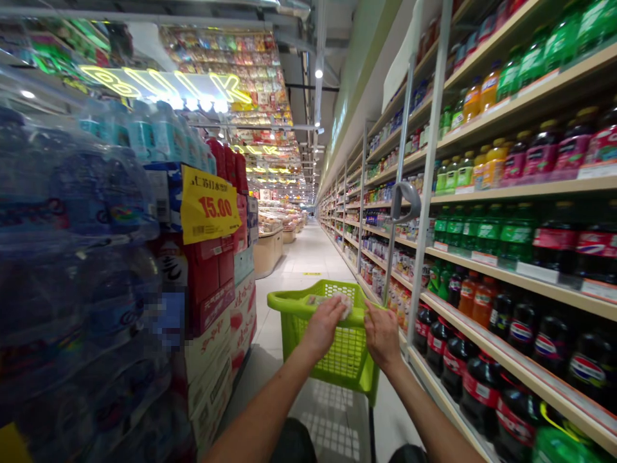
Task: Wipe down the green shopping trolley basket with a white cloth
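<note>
A lime green shopping basket (297, 321) on a cart stands in the aisle just ahead of me. My left hand (324, 326) grips its near rim, with a white crumpled tissue or cloth (345, 304) pressed under the fingers. My right hand (382, 334) is closed on the same rim, a little to the right. Both forearms reach forward from the bottom of the view. A lower cart tray (332, 418) of pale mesh lies under the basket.
Shelves of soft drink bottles (511, 238) line the right side. Shrink-wrapped water packs (77, 257) and red cartons with a yellow 15.00 price sign (208, 204) are stacked on the left. The tiled aisle (308, 257) runs straight ahead between them.
</note>
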`<state>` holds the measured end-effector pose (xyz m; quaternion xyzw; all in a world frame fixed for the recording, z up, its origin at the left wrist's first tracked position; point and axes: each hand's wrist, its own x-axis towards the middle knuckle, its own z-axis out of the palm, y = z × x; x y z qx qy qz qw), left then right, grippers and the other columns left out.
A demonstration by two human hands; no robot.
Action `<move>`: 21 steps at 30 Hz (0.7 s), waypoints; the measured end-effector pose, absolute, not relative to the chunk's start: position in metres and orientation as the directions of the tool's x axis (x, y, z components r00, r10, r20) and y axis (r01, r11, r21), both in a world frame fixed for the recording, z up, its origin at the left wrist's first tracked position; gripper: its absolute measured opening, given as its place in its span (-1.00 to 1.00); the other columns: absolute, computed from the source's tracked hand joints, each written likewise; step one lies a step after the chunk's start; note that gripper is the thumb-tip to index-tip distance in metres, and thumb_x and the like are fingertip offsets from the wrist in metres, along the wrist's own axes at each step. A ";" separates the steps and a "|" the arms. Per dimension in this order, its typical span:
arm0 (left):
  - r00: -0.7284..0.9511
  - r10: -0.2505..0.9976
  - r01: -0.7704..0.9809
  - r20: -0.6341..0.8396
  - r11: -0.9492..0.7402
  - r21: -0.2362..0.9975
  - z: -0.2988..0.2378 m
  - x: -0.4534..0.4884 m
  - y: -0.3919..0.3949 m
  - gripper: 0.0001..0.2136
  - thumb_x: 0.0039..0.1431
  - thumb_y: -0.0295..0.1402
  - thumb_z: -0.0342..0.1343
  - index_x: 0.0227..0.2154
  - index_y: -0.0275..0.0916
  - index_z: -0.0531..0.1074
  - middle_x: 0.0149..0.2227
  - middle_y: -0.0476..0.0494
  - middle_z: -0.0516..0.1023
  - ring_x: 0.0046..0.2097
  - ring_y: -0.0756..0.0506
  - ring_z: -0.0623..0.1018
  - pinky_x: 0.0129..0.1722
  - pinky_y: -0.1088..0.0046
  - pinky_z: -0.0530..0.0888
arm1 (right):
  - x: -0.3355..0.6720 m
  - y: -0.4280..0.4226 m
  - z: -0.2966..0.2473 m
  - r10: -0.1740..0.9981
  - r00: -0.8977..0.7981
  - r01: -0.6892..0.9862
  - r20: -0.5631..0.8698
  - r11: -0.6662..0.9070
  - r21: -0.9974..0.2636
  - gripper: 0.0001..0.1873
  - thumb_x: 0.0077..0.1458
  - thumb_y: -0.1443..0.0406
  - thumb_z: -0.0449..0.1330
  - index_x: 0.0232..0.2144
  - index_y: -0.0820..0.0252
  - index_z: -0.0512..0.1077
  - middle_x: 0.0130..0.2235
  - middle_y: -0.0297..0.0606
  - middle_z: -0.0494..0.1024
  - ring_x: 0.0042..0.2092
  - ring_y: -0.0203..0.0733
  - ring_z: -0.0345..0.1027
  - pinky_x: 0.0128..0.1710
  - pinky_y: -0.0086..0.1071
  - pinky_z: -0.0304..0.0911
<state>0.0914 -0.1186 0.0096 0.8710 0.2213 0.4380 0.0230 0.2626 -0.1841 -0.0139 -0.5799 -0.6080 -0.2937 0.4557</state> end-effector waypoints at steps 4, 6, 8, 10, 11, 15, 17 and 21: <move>0.278 0.592 0.536 0.757 -0.749 0.389 0.006 0.043 -0.094 -0.62 0.05 -0.59 -0.18 -0.09 -0.27 0.33 0.08 -0.19 0.30 0.12 -0.12 0.25 0.11 0.13 0.20 | 0.262 -0.186 -0.014 0.441 0.083 0.973 0.894 0.158 -0.168 -0.66 0.13 0.28 -0.13 -0.12 0.19 0.34 -0.28 -0.24 0.48 -0.18 -0.17 0.29 0.00 -0.17 -0.08; 0.217 0.620 0.564 0.754 -0.710 0.421 0.003 0.030 -0.088 -0.61 0.04 -0.60 -0.20 -0.08 -0.29 0.33 0.08 -0.21 0.28 0.12 -0.14 0.25 0.11 0.11 0.20 | 0.261 -0.186 -0.012 0.448 0.097 0.967 0.889 0.168 -0.190 -0.68 0.12 0.28 -0.11 -0.24 0.18 0.40 -0.30 -0.25 0.50 -0.19 -0.17 0.29 0.00 -0.16 -0.10; 0.286 0.581 0.523 0.762 -0.761 0.385 0.001 0.035 -0.092 -0.60 0.04 -0.59 -0.19 -0.07 -0.26 0.32 0.10 -0.16 0.26 0.14 -0.11 0.23 0.12 0.17 0.21 | 0.261 -0.186 -0.009 0.450 0.130 0.959 0.884 0.170 -0.227 -0.68 0.11 0.26 -0.11 -0.33 0.17 0.43 -0.32 -0.25 0.51 -0.20 -0.17 0.30 -0.01 -0.16 -0.11; 0.404 0.506 0.440 0.762 -0.838 0.323 0.001 0.045 -0.097 -0.61 0.04 -0.57 -0.17 -0.06 -0.22 0.31 0.12 -0.11 0.25 0.15 -0.08 0.21 0.13 0.23 0.20 | 0.262 -0.187 -0.008 0.459 0.152 0.952 0.875 0.169 -0.254 -0.67 0.12 0.25 -0.12 -0.36 0.17 0.44 -0.33 -0.26 0.52 -0.21 -0.17 0.31 -0.01 -0.16 -0.12; 0.439 0.482 0.413 0.758 -0.858 0.306 0.003 0.047 -0.097 -0.62 0.04 -0.56 -0.16 -0.07 -0.23 0.32 0.11 -0.10 0.26 0.15 -0.08 0.21 0.13 0.24 0.19 | 0.263 -0.188 -0.007 0.466 0.156 0.950 0.871 0.170 -0.261 -0.67 0.12 0.25 -0.12 -0.37 0.16 0.44 -0.33 -0.27 0.52 -0.21 -0.17 0.31 -0.01 -0.16 -0.12; 0.271 0.610 0.535 0.745 -0.739 0.411 0.011 0.017 -0.071 -0.64 -0.01 -0.56 -0.16 -0.16 -0.26 0.38 0.02 -0.12 0.37 0.08 -0.11 0.31 0.09 0.19 0.24 | 0.266 -0.190 -0.006 0.481 0.140 0.949 0.866 0.183 -0.255 -0.67 0.12 0.24 -0.12 -0.37 0.15 0.44 -0.33 -0.28 0.52 -0.21 -0.18 0.31 -0.01 -0.17 -0.12; 0.179 0.640 0.578 0.747 -0.683 0.447 0.014 -0.002 -0.055 -0.62 -0.02 -0.57 -0.20 -0.17 -0.27 0.39 0.00 -0.14 0.39 0.06 -0.12 0.33 0.10 0.15 0.23 | 0.266 -0.190 -0.006 0.472 0.140 0.950 0.870 0.184 -0.252 -0.67 0.11 0.24 -0.12 -0.37 0.15 0.44 -0.33 -0.28 0.52 -0.21 -0.18 0.31 -0.02 -0.18 -0.10; 0.248 0.619 0.562 0.745 -0.718 0.410 0.015 0.001 -0.054 -0.64 -0.05 -0.56 -0.17 -0.21 -0.27 0.41 -0.03 -0.13 0.41 0.03 -0.10 0.36 0.09 0.22 0.25 | 0.270 -0.193 -0.006 0.449 0.164 0.950 0.878 0.169 -0.264 -0.67 0.11 0.23 -0.12 -0.39 0.16 0.43 -0.35 -0.28 0.51 -0.23 -0.18 0.31 -0.03 -0.18 -0.09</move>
